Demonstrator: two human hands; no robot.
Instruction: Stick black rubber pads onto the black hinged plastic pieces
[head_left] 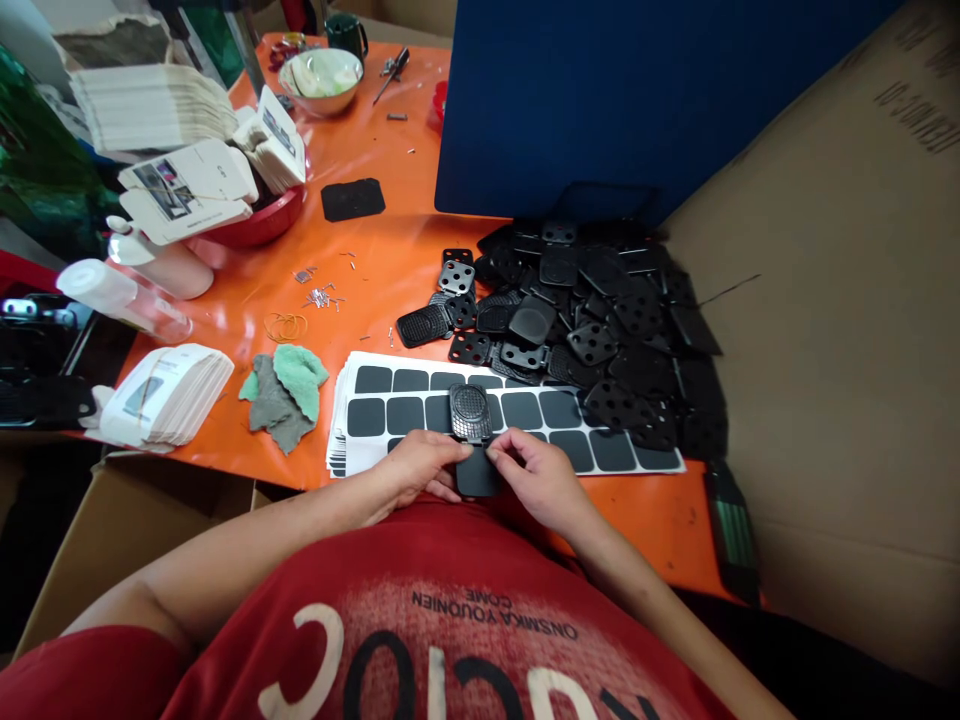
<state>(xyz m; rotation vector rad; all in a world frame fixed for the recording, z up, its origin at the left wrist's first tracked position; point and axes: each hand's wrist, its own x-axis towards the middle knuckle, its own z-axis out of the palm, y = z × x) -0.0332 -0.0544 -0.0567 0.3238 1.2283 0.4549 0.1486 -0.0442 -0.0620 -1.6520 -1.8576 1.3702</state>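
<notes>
A folding phone stand [470, 412] of black plastic lies near the table's front edge, its textured upper panel with a round ring facing up. Below the hinge is a smooth black square face [478, 475]. My left hand [424, 465] grips its left side, the thumb on top near the hinge. The thumb and forefinger of my right hand [536, 475] are pinched at its upper right corner; I cannot tell whether a separate sticker is between them. Under and behind the stand are white sheets of black square stickers [520, 410], stacked and partly covered.
A heap of black hinged parts [600, 310] lies behind right, against a blue panel [600, 100] and cardboard [847, 300]. Left are a green-grey cloth [289, 395], small metal pins [321, 298], rubber bands [286, 327], cartons [169, 390] and bottles [124, 295].
</notes>
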